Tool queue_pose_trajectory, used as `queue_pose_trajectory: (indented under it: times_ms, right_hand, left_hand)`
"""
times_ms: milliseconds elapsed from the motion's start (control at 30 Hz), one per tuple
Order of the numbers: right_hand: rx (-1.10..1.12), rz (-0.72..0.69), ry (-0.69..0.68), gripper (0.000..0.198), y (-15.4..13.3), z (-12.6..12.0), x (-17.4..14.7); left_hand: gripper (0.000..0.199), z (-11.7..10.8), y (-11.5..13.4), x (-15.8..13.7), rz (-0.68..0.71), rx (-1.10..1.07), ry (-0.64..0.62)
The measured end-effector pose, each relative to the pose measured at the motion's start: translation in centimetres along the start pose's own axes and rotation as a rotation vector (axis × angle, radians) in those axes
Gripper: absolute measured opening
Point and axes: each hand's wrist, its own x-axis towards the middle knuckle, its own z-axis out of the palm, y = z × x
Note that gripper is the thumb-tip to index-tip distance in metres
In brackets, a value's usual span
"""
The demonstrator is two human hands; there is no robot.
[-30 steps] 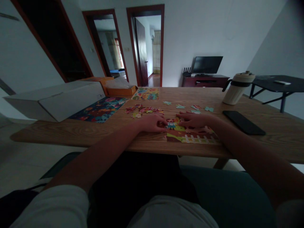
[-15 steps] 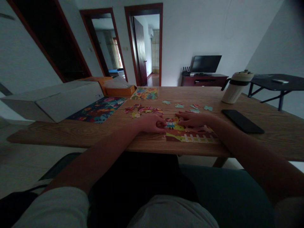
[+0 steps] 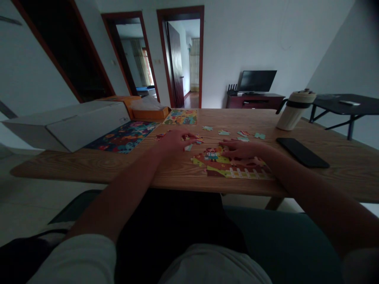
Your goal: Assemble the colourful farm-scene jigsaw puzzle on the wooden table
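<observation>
My left hand (image 3: 174,141) is over a heap of loose jigsaw pieces (image 3: 199,139), its fingers apart and slightly bent. A pale puzzle piece (image 3: 188,147) shows just below the fingertips; contact with it is unclear. My right hand (image 3: 241,150) lies flat with fingers spread on the partly assembled jigsaw puzzle (image 3: 216,169). The puzzle shows a small figure in blue, brown ground and a white fence. A joined green and brown piece (image 3: 198,159) sticks out at its left side. The right hand hides part of the puzzle's upper area.
Several loose pieces (image 3: 224,132) lie beyond the puzzle. A black phone (image 3: 302,152) and a cream tumbler (image 3: 293,112) stand to the right. At left are a dark picture sheet (image 3: 127,138), a white box (image 3: 89,122) and an orange box (image 3: 151,114). A colourful sheet (image 3: 180,116) lies farther back.
My left hand has moved from the puzzle's left edge up and left to the heap, uncovering the piece at that edge. My right hand stays on the puzzle.
</observation>
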Motion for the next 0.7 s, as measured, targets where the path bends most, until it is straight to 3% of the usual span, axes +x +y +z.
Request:
queue_pose_trajectory:
  times_ms: [100,233,433,700]
  right_hand:
    - [0.006,0.021,0.003,0.087,-0.2,0.0,-0.1]
    - [-0.007,0.017,0.005,0.085,-0.2,0.1,0.0]
    - [-0.026,0.064,0.062,0.081,0.6,-0.2,-0.1]
    - [-0.039,0.187,0.352,0.068,5.3,-1.4,0.0]
  left_hand:
    - [0.028,-2.1,-3.3,0.0,-0.264,0.055,0.132]
    - [0.030,-3.7,-5.2,-0.6,-0.465,0.088,0.049]
    - [0.034,-3.4,-5.3,-0.7,-0.522,0.139,-0.141]
    - [0.032,-3.6,-6.7,-0.9,-0.511,0.151,-0.132]
